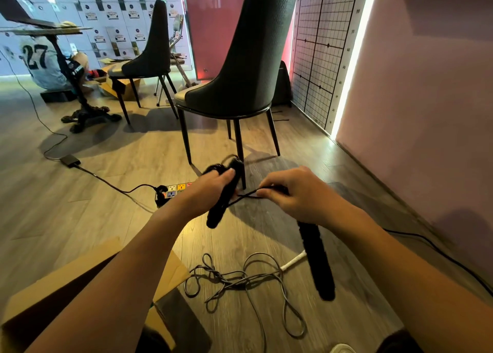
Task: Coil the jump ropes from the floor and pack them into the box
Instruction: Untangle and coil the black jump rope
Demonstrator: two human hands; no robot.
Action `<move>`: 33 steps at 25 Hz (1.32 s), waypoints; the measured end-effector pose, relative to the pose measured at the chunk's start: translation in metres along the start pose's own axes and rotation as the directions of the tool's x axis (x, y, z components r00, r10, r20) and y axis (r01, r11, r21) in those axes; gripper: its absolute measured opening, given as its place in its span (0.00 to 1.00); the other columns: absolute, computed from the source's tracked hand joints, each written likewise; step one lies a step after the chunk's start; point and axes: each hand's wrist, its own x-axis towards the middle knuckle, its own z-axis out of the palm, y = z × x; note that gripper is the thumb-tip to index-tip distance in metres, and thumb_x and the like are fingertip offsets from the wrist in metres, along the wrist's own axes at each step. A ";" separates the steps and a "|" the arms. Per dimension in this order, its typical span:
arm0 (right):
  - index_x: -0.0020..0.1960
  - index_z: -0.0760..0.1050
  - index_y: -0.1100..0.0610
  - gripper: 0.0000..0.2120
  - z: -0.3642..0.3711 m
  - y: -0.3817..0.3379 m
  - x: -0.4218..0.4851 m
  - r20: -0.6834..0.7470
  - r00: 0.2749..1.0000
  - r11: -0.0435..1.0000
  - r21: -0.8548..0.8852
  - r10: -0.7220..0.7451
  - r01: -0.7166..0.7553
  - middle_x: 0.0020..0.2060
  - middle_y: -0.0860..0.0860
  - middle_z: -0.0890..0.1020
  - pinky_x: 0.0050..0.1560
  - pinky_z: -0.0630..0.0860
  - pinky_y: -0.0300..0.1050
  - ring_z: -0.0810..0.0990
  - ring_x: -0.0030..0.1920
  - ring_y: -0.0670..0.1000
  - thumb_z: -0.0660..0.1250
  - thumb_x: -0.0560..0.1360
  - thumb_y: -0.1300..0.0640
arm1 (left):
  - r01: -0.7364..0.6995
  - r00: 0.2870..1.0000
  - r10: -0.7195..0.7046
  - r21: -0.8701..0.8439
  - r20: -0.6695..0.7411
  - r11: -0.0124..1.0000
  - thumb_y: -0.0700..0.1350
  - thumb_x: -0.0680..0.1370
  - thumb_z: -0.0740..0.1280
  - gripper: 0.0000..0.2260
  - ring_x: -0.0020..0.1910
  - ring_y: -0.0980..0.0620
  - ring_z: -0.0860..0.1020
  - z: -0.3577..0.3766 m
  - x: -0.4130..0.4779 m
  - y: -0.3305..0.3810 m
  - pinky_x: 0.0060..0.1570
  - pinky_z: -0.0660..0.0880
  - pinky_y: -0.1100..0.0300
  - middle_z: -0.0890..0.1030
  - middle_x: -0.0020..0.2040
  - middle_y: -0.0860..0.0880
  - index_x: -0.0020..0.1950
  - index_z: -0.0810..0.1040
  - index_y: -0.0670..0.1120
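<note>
My left hand (213, 186) grips a black foam handle (222, 206) of a black jump rope, with blurred loops of its cord above the fingers. My right hand (293, 192) pinches the thin black cord (246, 195) stretched between both hands. The rope's second black handle (318, 259) hangs down below my right wrist. On the wooden floor lies a grey jump rope (240, 280) in a loose tangle, its white handle (293, 262) partly behind the black one. An open cardboard box (170, 272) sits at lower left, mostly hidden by my left arm.
A dark chair (240, 72) stands just ahead, a second chair (149, 54) further left. A power strip (176, 190) with cable (106, 182) lies on the floor. A black cable (440, 251) runs along the right wall. A person in a "27" shirt (42, 62) crouches far left by a table base (88, 112).
</note>
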 end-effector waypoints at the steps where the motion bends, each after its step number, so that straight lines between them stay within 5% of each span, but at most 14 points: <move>1: 0.52 0.83 0.51 0.12 -0.002 0.000 0.000 -0.050 0.997 0.996 -0.059 -0.062 0.059 0.36 0.43 0.82 0.36 0.78 0.42 0.78 0.33 0.42 0.67 0.77 0.45 | 0.048 0.990 -0.056 0.063 0.127 0.997 0.57 0.84 0.53 0.22 0.45 0.46 0.81 0.003 -0.005 0.005 0.43 0.74 0.57 0.84 0.47 0.41 0.53 0.79 0.42; 6: 0.40 0.75 0.53 0.18 -0.004 0.000 -0.001 -0.163 0.969 0.970 -0.189 -0.187 0.156 0.32 0.40 0.71 0.38 0.66 0.32 0.70 0.30 0.40 0.61 0.77 0.40 | -0.005 0.855 -0.049 0.103 0.517 0.995 0.76 0.72 0.46 0.42 0.36 0.46 0.81 0.011 -0.026 0.028 0.44 0.79 0.55 0.82 0.39 0.42 0.46 0.80 0.39; 10: 0.41 0.76 0.58 0.21 0.001 -0.001 0.003 -0.067 0.998 0.990 0.144 -0.001 0.010 0.40 0.47 0.76 0.45 0.73 0.42 0.73 0.42 0.47 0.60 0.78 0.41 | 0.025 0.767 0.087 -0.164 0.636 0.986 0.79 0.65 0.60 0.39 0.29 0.51 0.78 0.003 -0.030 0.026 0.35 0.78 0.58 0.80 0.34 0.45 0.42 0.79 0.41; 14: 0.55 0.73 0.63 0.17 0.005 -0.017 0.001 0.202 0.971 0.797 0.561 0.132 -0.225 0.37 0.61 0.79 0.43 0.78 0.54 0.79 0.36 0.57 0.58 0.83 0.48 | -0.013 0.821 0.216 -0.361 0.529 0.933 0.69 0.66 0.72 0.27 0.25 0.52 0.75 0.002 -0.028 0.023 0.31 0.76 0.59 0.78 0.30 0.45 0.37 0.79 0.43; 18: 0.65 0.67 0.53 0.10 -0.006 -0.027 -0.004 0.147 0.982 0.699 0.690 0.120 -0.189 0.37 0.57 0.78 0.38 0.79 0.47 0.79 0.34 0.56 0.60 0.83 0.59 | -0.005 0.929 0.205 -0.545 0.308 0.839 0.56 0.66 0.71 0.15 0.24 0.52 0.73 -0.004 -0.028 0.023 0.29 0.74 0.60 0.76 0.28 0.46 0.33 0.79 0.43; 20: 0.60 0.71 0.58 0.07 -0.008 -0.029 -0.005 0.088 0.992 0.693 0.710 0.088 -0.125 0.40 0.58 0.78 0.40 0.81 0.50 0.80 0.37 0.56 0.59 0.83 0.62 | 0.000 0.956 0.187 -0.640 0.224 0.768 0.54 0.68 0.68 0.14 0.23 0.54 0.72 -0.004 -0.028 0.026 0.27 0.73 0.61 0.75 0.27 0.47 0.32 0.78 0.43; 24: 0.52 0.79 0.63 0.14 -0.008 -0.029 -0.007 0.162 0.987 0.681 0.722 0.005 -0.122 0.48 0.58 0.81 0.59 0.77 0.61 0.81 0.52 0.61 0.55 0.77 0.71 | -0.010 0.980 0.157 -0.757 0.122 0.654 0.57 0.73 0.63 0.18 0.23 0.55 0.69 0.004 -0.026 0.034 0.26 0.70 0.63 0.73 0.28 0.49 0.32 0.76 0.44; 27: 0.57 0.78 0.62 0.19 -0.011 -0.029 -0.008 0.177 0.976 0.745 0.667 -0.129 -0.022 0.55 0.55 0.81 0.59 0.80 0.51 0.81 0.60 0.55 0.62 0.72 0.78 | 0.006 0.988 0.122 -0.816 0.094 0.578 0.58 0.72 0.64 0.18 0.23 0.56 0.69 0.000 -0.025 0.033 0.26 0.71 0.63 0.73 0.29 0.49 0.33 0.76 0.44; 33: 0.64 0.76 0.64 0.24 -0.003 -0.033 -0.006 0.124 0.984 0.745 0.667 -0.127 0.012 0.61 0.51 0.81 0.51 0.83 0.47 0.86 0.50 0.56 0.73 0.70 0.73 | 0.059 0.979 0.137 -0.860 0.148 0.506 0.59 0.69 0.66 0.19 0.25 0.53 0.71 0.001 -0.025 0.030 0.33 0.72 0.62 0.74 0.28 0.48 0.31 0.75 0.43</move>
